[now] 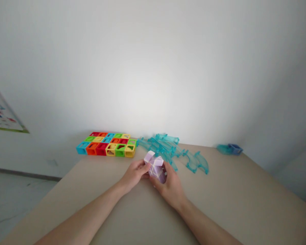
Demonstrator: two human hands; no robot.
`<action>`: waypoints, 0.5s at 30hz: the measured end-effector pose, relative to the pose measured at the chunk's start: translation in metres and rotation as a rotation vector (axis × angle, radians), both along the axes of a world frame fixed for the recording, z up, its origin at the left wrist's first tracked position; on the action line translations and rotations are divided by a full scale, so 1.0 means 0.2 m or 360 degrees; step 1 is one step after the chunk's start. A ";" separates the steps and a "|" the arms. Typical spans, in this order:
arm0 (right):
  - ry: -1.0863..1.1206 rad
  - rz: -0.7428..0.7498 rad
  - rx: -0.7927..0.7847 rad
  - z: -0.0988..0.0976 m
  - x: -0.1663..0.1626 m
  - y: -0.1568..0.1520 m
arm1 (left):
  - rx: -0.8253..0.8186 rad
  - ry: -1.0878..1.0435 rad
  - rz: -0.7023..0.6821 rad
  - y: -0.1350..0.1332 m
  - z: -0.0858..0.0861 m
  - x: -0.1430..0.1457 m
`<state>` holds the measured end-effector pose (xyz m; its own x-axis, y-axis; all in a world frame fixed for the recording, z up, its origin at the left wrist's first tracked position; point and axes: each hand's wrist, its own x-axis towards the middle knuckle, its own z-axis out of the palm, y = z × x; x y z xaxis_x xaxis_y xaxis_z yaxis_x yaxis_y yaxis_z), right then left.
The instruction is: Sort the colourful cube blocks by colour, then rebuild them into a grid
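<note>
Both of my hands meet over the middle of the beige table (244, 204), around a small pale-purple block piece (155, 164). My left hand (134, 174) grips its left side with curled fingers. My right hand (171, 186) wraps it from the right and below. The piece looks like two or three lilac cubes joined together, and its lower part is hidden by my fingers.
A flat grid of several coloured open cubes (108, 144) lies at the far left of the table. A heap of clear teal curved track pieces (172, 149) lies just behind my hands. A small teal and blue piece (230, 149) sits at the far right edge. A white wall stands behind.
</note>
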<state>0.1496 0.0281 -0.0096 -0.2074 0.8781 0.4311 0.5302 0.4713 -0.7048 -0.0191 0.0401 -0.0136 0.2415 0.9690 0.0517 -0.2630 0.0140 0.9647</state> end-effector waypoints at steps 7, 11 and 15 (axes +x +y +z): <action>-0.0152 -0.0316 0.0549 0.05 0.12 0.06 | 0.0603 0.0900 0.0739 0.08 0.02 -0.15; -0.0354 -0.0783 0.0774 0.08 0.29 0.19 | 0.0771 0.1789 0.1407 0.16 0.03 -0.33; -0.0494 -0.0935 0.0807 0.05 0.44 0.31 | 0.0411 0.2216 0.1441 0.17 0.04 -0.41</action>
